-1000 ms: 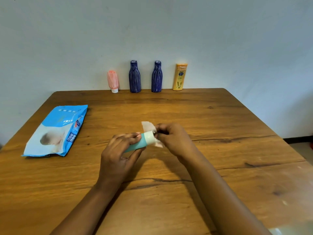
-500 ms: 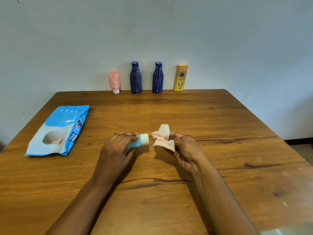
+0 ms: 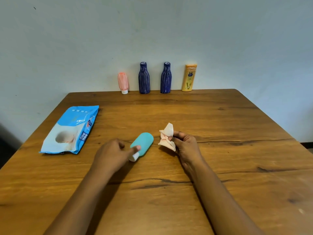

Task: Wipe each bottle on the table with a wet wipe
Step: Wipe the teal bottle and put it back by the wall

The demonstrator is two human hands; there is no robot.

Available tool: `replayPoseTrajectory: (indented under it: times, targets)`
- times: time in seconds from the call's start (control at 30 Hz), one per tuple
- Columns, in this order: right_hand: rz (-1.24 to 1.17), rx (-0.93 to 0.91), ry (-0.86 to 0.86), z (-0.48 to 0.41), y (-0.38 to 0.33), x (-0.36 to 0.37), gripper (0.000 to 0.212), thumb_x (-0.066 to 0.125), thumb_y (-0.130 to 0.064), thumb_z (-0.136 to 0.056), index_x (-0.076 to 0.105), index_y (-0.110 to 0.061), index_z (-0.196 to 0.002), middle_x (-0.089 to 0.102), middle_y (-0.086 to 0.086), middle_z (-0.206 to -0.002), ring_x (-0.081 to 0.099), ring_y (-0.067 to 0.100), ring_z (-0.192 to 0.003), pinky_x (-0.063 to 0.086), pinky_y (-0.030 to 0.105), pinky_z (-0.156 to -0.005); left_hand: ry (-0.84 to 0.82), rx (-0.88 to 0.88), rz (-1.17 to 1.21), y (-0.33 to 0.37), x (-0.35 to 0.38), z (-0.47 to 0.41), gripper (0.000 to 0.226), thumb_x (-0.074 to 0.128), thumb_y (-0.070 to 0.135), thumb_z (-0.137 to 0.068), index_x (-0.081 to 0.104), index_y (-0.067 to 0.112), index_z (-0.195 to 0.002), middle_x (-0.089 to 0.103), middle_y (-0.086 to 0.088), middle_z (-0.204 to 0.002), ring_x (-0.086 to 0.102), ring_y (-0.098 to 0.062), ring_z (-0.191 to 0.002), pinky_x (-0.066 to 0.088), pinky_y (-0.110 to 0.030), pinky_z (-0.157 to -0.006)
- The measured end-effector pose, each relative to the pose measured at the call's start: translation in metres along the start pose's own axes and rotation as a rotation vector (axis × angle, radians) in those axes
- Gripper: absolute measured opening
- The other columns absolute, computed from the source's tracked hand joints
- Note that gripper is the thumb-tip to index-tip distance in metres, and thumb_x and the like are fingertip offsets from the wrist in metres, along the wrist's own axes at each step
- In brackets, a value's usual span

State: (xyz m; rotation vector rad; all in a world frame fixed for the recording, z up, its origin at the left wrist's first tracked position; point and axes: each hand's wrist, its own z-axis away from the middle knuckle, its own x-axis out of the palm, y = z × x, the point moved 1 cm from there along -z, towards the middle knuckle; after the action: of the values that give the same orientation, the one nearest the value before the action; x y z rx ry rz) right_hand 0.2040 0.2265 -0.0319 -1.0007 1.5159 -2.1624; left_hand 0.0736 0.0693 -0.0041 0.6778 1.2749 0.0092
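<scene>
A small teal bottle [image 3: 143, 144] with a white cap is at the middle of the wooden table [image 3: 220, 126]. My left hand [image 3: 112, 154] pinches it at the cap end, its teal body pointing away from me. My right hand [image 3: 185, 146] holds a crumpled white wet wipe [image 3: 166, 137] just right of the bottle, not touching it. Along the far edge by the wall stand a pink bottle [image 3: 123, 82], two dark blue bottles [image 3: 144, 78] [image 3: 166, 77] and a yellow-orange lotion bottle [image 3: 189, 77].
A blue and white wet wipe pack [image 3: 71, 130] lies flat near the table's left edge. A pale wall rises directly behind the row of bottles. Floor shows past the table's right edge.
My right hand pulled the wipe off the bottle's cap and moved right. My left hand turned the teal bottle so its cap now faces me and its body shows.
</scene>
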Motion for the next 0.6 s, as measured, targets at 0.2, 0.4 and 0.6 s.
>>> replayPoseTrajectory:
  times: [0.2, 0.4, 0.6]
  targets:
    - [0.04, -0.043, -0.008, 0.004, 0.003, -0.004, 0.022, 0.056, 0.003, -0.087, 0.069, -0.012, -0.097, 0.074, 0.004, -0.089, 0.068, 0.011, -0.077, 0.055, 0.028, -0.073, -0.034, 0.069, -0.118, 0.021, -0.003, 0.003, 0.041, 0.075, 0.058, -0.067, 0.069, 0.022, -0.085, 0.064, 0.005, -0.082, 0.056, -0.011, -0.076, 0.043, -0.029, -0.059]
    - [-0.033, -0.067, -0.008, 0.001, 0.002, -0.006, 0.022, 0.055, 0.006, -0.087, 0.068, -0.006, -0.1, 0.073, 0.007, -0.088, 0.067, 0.012, -0.075, 0.055, 0.024, -0.068, -0.115, 0.257, -0.324, 0.015, -0.017, 0.011, 0.05, 0.076, 0.056, -0.064, 0.067, 0.029, -0.106, 0.064, 0.009, -0.094, 0.054, -0.008, -0.085, 0.045, -0.025, -0.065]
    - [-0.248, -0.013, 0.0, -0.006, 0.002, -0.008, 0.019, 0.054, 0.007, -0.085, 0.066, -0.004, -0.096, 0.071, 0.012, -0.087, 0.067, 0.016, -0.074, 0.057, 0.031, -0.071, -0.18, 0.178, 0.173, 0.001, -0.031, 0.008, 0.027, 0.077, 0.047, -0.066, 0.073, 0.022, -0.076, 0.069, 0.005, -0.069, 0.062, -0.007, -0.064, 0.046, -0.025, -0.053]
